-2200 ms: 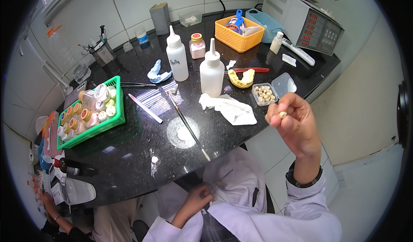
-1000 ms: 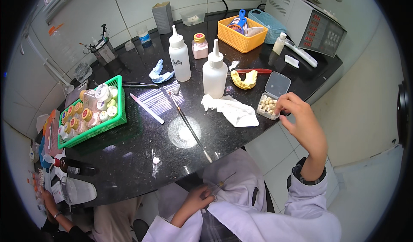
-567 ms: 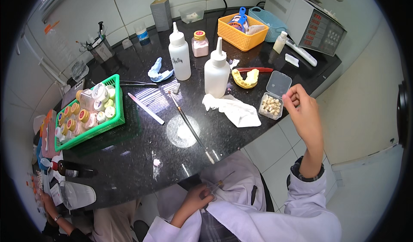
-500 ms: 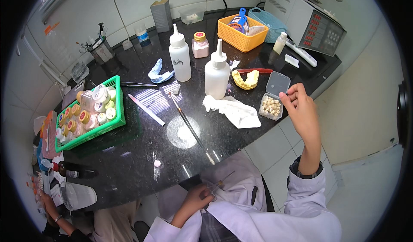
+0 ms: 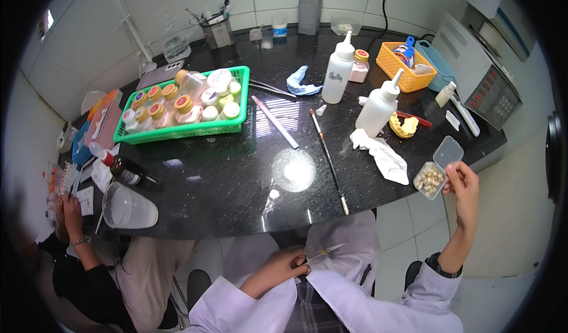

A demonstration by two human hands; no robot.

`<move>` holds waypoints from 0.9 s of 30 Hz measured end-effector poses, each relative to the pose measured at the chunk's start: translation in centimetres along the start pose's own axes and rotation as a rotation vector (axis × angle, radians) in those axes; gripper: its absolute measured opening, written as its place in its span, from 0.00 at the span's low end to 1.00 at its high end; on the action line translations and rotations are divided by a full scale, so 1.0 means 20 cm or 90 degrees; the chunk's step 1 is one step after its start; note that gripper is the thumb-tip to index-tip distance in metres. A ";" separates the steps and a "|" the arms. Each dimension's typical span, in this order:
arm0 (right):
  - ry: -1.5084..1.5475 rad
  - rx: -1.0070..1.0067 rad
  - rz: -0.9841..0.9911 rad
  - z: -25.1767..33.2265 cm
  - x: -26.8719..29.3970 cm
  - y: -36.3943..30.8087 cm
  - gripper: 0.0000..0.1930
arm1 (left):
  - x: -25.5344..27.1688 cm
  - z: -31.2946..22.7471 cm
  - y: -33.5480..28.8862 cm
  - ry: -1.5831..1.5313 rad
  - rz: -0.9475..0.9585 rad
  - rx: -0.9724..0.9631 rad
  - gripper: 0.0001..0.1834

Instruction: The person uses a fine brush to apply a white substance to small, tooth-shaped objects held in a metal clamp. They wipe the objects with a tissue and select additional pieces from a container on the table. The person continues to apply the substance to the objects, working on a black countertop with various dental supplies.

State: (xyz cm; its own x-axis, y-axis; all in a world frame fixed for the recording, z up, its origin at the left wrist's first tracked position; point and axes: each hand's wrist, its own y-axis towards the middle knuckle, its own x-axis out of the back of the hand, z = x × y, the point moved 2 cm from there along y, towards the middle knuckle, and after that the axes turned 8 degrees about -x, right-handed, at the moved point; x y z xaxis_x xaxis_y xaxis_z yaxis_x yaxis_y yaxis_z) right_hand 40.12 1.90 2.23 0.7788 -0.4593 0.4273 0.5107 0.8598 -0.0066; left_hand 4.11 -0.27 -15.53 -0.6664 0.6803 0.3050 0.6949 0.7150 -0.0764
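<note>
My right hand [image 5: 464, 182] pinches the right edge of a small clear plastic box [image 5: 418, 183] at the table's right front edge. Its hinged lid [image 5: 448, 152] stands open, and many small cream tooth-like pieces [image 5: 431, 179] lie inside. Low over my lap, my left hand [image 5: 283, 269] is closed around the ring handles of metal scissors [image 5: 324, 252], with the tip pointing right. Left of the box lies a crumpled white tissue [image 5: 386, 158]. A yellow dental cast [image 5: 404, 126] sits behind it, close to a white squeeze bottle [image 5: 377, 109].
A slim brush [image 5: 329, 162] and a pale pen [image 5: 274, 122] lie on the black table. At left stand a green basket [image 5: 177, 134] of jars, a dark bottle [image 5: 133, 173] and a clear cup [image 5: 133, 206]. Another person's hand [image 5: 72, 216] works at far left.
The view has swung, so the tabletop sits farther right. My right hand has shifted from beside the lid hinge to the box's side edge. My left hand still grips the scissors.
</note>
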 end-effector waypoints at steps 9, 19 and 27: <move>0.063 0.061 0.369 0.48 -0.61 -0.38 0.11 | -0.09 0.09 -0.07 0.033 0.066 -0.030 0.12; -0.003 0.215 0.517 0.71 -1.46 -0.54 0.12 | -0.03 0.10 -0.12 0.061 0.017 -0.051 0.06; -0.067 0.301 0.403 0.73 -1.63 -0.55 0.07 | -0.01 0.15 -0.10 0.051 0.006 -0.002 0.05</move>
State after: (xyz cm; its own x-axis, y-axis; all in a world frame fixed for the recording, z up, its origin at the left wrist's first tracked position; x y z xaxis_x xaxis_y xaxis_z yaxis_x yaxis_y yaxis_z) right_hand 3.71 10.71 1.57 0.8188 0.1512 0.5539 -0.2441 0.9648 0.0974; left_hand 1.96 -1.39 -18.24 -0.6360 0.6721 0.3792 0.7021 0.7079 -0.0771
